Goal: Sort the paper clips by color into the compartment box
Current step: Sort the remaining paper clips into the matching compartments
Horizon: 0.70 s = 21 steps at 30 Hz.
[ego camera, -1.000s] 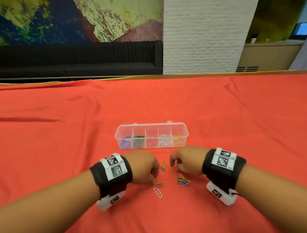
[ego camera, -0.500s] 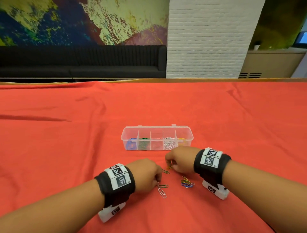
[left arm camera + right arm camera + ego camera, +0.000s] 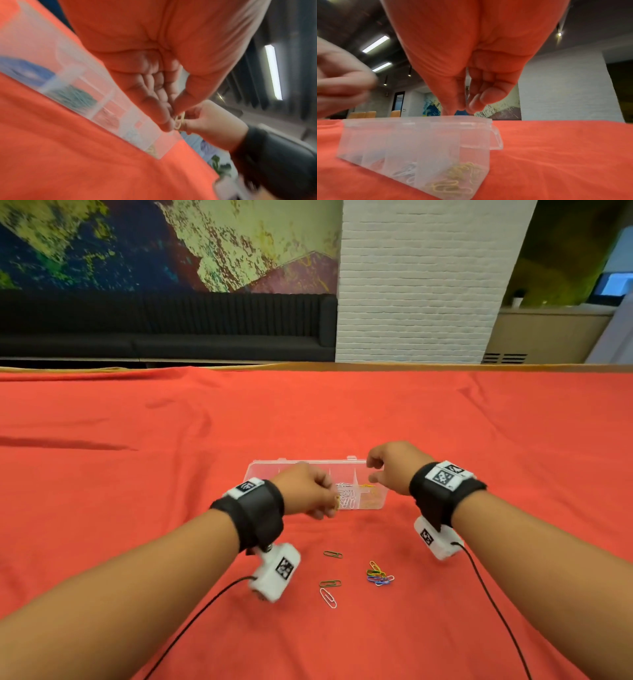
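The clear compartment box (image 3: 263, 471) lies on the red cloth, holding blue, green, white and yellow clips in separate cells. My left hand (image 3: 330, 503) hovers at the box's near edge by the white cell and pinches a yellow paper clip (image 3: 179, 121) between thumb and fingers. My right hand (image 3: 373, 474) hangs over the yellow cell at the right end (image 3: 464, 174), thumb and fingers slightly apart with nothing seen between them (image 3: 464, 108). Loose on the cloth lie two green clips (image 3: 333, 554), a white clip (image 3: 328, 598) and a small mixed pile (image 3: 378, 575).
The red cloth (image 3: 137, 508) covers the whole table, whose far edge (image 3: 342, 367) runs in front of a black sofa and a white brick pillar. Cables trail from both wrist cameras toward me.
Both hands have risen from the loose clips near me and moved forward to the box. The left carries a yellow clip; the right now hangs over the yellow cell.
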Each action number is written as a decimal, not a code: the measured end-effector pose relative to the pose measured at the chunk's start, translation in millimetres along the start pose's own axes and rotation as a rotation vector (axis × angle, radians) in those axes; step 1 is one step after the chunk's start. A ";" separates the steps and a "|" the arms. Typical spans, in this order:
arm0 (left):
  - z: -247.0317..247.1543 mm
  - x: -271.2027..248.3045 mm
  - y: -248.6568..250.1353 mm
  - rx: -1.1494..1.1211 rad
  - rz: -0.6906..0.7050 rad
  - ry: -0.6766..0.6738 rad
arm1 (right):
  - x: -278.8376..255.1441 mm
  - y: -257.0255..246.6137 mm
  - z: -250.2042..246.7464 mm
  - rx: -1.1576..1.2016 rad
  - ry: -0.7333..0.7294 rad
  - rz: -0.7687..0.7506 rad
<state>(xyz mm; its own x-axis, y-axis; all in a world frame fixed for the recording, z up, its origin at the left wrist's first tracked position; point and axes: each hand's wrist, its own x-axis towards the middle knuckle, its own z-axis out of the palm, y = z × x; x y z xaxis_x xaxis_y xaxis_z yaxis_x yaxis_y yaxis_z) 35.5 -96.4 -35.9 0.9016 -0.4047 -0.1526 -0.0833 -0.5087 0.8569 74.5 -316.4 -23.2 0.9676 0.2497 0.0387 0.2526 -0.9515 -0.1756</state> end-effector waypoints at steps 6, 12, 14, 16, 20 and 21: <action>25.5 61.0 18.4 0.029 0.039 0.262 | -52.8 -5.6 6.5 -0.088 -0.143 -0.055; 37.0 71.6 39.5 0.401 0.122 0.252 | -86.4 -15.6 31.7 0.046 -0.397 -0.149; 39.9 51.5 40.5 0.555 0.200 0.199 | -89.9 -16.9 35.1 0.077 -0.398 -0.175; 46.0 26.0 35.7 0.739 0.249 0.071 | -90.8 -16.4 37.2 0.088 -0.396 -0.206; 57.3 -17.4 16.3 0.919 0.196 -0.180 | -90.4 -14.4 38.8 0.114 -0.398 -0.212; 59.4 -24.2 11.2 0.902 0.182 -0.211 | -90.5 -14.3 38.8 0.123 -0.399 -0.216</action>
<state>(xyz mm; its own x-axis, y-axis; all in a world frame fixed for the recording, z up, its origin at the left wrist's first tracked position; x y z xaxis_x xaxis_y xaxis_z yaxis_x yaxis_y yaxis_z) -12.5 -137.4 -51.9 0.7546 -0.6197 -0.2157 -0.5916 -0.7847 0.1849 -16.9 -318.4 -62.3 0.8086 0.5123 -0.2895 0.4221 -0.8478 -0.3212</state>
